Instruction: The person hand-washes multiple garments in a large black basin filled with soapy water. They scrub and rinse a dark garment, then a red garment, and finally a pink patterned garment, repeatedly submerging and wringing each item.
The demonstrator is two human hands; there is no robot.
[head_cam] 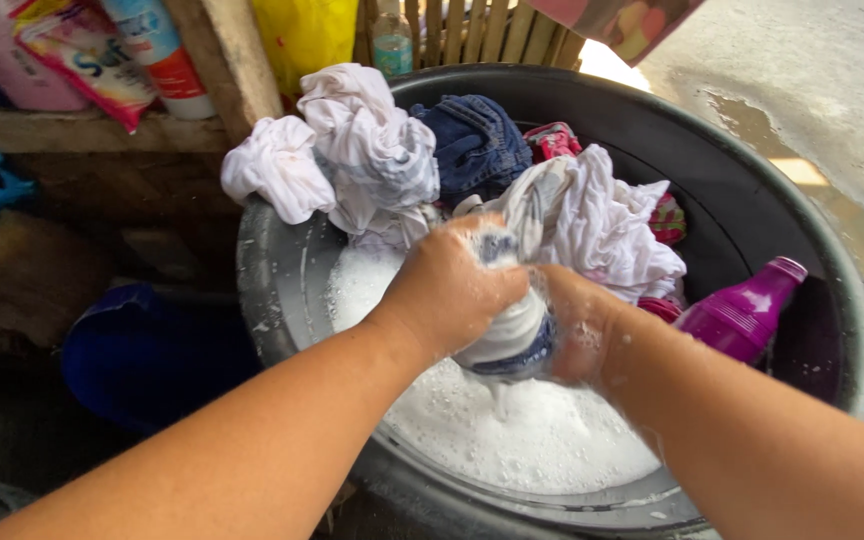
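My left hand (452, 290) and my right hand (577, 325) both grip a wet white cloth with a dark blue edge (512, 335), bunched between them over soapy foam (522, 430). The foam fills a grey metal basin (277, 280). That basin sits inside a large black tub (752, 180). Wrung white clothes (352, 150) hang over the basin's far rim. Behind them lie a dark blue denim piece (477, 140) and a white garment (602, 220).
A purple plastic bottle (742, 315) leans inside the black tub at the right. A wooden shelf (82, 130) at upper left holds detergent packets and bottles. A blue bucket (142, 350) stands left of the basin. Wet concrete ground (822, 90) lies at the right.
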